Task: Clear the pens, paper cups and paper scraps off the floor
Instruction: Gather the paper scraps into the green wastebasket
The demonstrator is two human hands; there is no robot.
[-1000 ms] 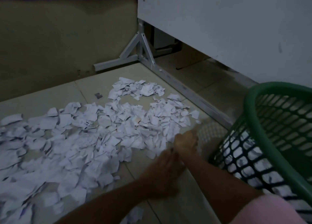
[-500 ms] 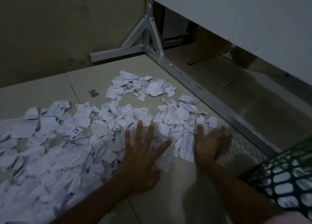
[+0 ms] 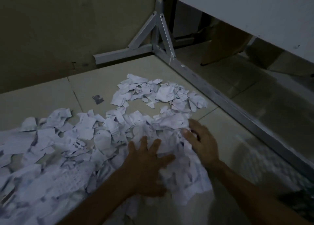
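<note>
Torn white paper scraps (image 3: 85, 140) cover the tiled floor from the left edge to the middle, in dim light. A smaller cluster of scraps (image 3: 159, 92) lies farther back. My left hand (image 3: 146, 163) lies flat on the pile with its fingers spread. My right hand (image 3: 202, 143) rests at the pile's right edge, fingers extended against the scraps. A bunch of scraps sits between my two hands. No pens or paper cups are in view.
A grey metal frame leg (image 3: 158, 38) and its floor rail (image 3: 237, 109) run diagonally on the right, under a white panel (image 3: 254, 12). A corner of the dark green basket (image 3: 299, 202) shows at the lower right. A small dark scrap (image 3: 98, 99) lies alone on the tile.
Both hands reached forward from near the basket onto the pile. The right hand moved left against the scraps, bunching them toward the left hand. The basket slid almost out of view.
</note>
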